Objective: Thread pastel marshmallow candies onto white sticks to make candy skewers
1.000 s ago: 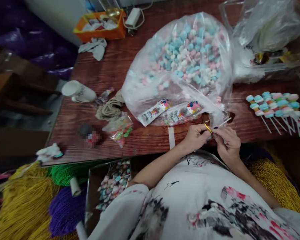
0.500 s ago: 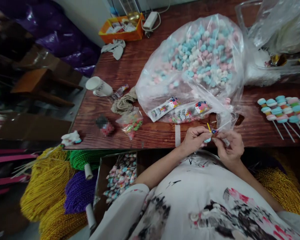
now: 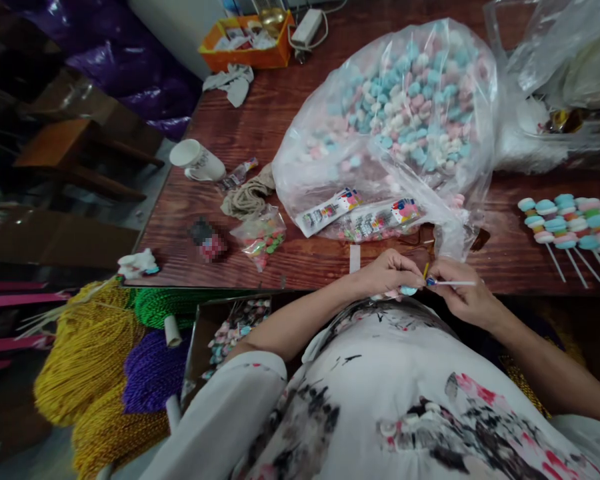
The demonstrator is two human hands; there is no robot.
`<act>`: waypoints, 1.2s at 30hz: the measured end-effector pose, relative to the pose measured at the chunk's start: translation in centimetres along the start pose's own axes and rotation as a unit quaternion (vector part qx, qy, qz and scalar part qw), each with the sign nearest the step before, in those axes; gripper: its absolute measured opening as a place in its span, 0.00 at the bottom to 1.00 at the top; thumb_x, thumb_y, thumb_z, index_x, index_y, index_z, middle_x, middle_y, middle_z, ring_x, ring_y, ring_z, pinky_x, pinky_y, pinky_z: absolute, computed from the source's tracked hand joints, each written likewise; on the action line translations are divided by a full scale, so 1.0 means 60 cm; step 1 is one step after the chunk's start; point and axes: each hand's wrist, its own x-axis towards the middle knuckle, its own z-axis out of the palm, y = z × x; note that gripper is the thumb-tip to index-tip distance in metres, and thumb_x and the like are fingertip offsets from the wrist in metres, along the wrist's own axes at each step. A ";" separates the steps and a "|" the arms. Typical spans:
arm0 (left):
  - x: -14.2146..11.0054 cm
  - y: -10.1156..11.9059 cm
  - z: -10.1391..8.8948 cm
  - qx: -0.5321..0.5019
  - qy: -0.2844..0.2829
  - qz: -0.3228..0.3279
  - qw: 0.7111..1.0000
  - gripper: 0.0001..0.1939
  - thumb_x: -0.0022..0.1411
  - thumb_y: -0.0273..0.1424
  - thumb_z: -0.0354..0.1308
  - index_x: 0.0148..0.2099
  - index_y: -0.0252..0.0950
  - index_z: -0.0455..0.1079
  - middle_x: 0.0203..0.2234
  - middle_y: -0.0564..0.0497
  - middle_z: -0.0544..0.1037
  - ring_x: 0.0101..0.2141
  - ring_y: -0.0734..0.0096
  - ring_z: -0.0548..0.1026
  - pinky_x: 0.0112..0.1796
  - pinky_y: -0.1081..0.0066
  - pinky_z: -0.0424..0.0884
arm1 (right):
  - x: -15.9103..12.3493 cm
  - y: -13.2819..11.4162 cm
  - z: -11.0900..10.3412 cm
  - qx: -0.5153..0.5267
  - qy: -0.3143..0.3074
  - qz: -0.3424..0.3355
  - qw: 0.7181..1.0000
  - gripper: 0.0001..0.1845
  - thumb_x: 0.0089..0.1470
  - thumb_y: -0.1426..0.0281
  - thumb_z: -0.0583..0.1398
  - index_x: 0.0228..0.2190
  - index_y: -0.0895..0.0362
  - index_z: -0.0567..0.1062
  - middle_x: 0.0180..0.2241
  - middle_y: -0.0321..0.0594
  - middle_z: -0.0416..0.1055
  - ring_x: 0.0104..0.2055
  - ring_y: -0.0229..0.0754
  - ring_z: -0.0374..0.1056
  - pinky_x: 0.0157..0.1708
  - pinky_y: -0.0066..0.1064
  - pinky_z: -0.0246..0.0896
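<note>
My left hand [image 3: 391, 273] is closed around small candy pieces, a pale blue piece [image 3: 409, 290] showing at its fingertips beside a small yellow bit. My right hand [image 3: 464, 293] pinches a thin white stick [image 3: 453, 283] held level, its tip meeting the blue piece. Both hands hover at the near edge of the wooden table [image 3: 280, 133], just in front of a large clear bag [image 3: 395, 127] stuffed with pink, blue and white candies.
Finished candy skewers [image 3: 570, 223] lie at the right. A white mug [image 3: 196, 161], cloth, small candy packet [image 3: 261, 238] and an orange tray [image 3: 247, 41] sit on the left. Below the table are yellow, green and purple cord bundles [image 3: 100, 360] and a box of skewers [image 3: 235, 330].
The stick in my right hand has swung from tilted upward to level, and both hands dropped slightly toward my body. The camera view shifted left and tilted.
</note>
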 end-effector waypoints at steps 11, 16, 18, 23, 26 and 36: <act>-0.003 -0.004 -0.013 -0.094 -0.163 -0.137 0.972 0.10 0.38 0.29 0.71 0.25 0.31 0.77 0.18 0.50 0.78 0.13 0.77 0.68 0.12 0.79 0.65 | 0.001 -0.019 -0.006 -0.180 0.045 -0.333 0.925 0.12 0.56 0.75 0.55 0.39 0.54 0.75 0.29 0.41 0.73 0.38 0.43 0.69 0.36 0.37 0.67; -0.006 0.003 -0.007 -0.067 -0.219 -0.129 0.965 0.13 0.38 0.34 0.73 0.26 0.32 0.77 0.18 0.50 0.77 0.15 0.74 0.69 0.13 0.76 0.68 | 0.002 -0.015 -0.001 -0.182 0.029 -0.340 0.922 0.05 0.54 0.74 0.60 0.33 0.53 0.74 0.31 0.39 0.75 0.42 0.42 0.70 0.40 0.38 0.66; -0.003 0.010 -0.013 -0.049 -0.224 -0.114 0.967 0.15 0.37 0.35 0.74 0.28 0.33 0.78 0.19 0.49 0.78 0.17 0.72 0.72 0.16 0.74 0.70 | 0.001 -0.015 0.004 -0.184 0.032 -0.317 0.930 0.04 0.53 0.75 0.60 0.32 0.53 0.73 0.34 0.39 0.76 0.44 0.43 0.70 0.43 0.41 0.64; 0.009 0.037 -0.084 0.069 -0.214 -0.102 0.969 0.20 0.39 0.44 0.73 0.30 0.33 0.79 0.22 0.44 0.79 0.21 0.65 0.75 0.19 0.69 0.72 | -0.001 -0.021 0.008 -0.193 0.012 -0.283 0.939 0.06 0.55 0.75 0.55 0.32 0.55 0.71 0.29 0.38 0.73 0.38 0.41 0.68 0.40 0.40 0.60; -0.007 0.079 -0.105 0.164 -0.122 -0.006 0.979 0.20 0.44 0.45 0.70 0.31 0.32 0.79 0.23 0.46 0.79 0.21 0.70 0.74 0.22 0.72 0.69 | 0.003 -0.021 0.011 -0.215 -0.008 -0.252 0.944 0.06 0.54 0.76 0.54 0.31 0.55 0.70 0.27 0.38 0.71 0.33 0.41 0.64 0.36 0.38 0.58; -0.015 0.076 0.017 0.519 -0.075 0.335 0.783 0.06 0.55 0.28 0.58 0.34 0.39 0.76 0.34 0.44 0.76 0.36 0.63 0.73 0.41 0.64 0.69 | 0.071 -0.019 -0.038 -0.060 0.140 -0.027 0.988 0.08 0.57 0.75 0.53 0.28 0.55 0.68 0.22 0.32 0.63 0.24 0.33 0.58 0.25 0.28 0.54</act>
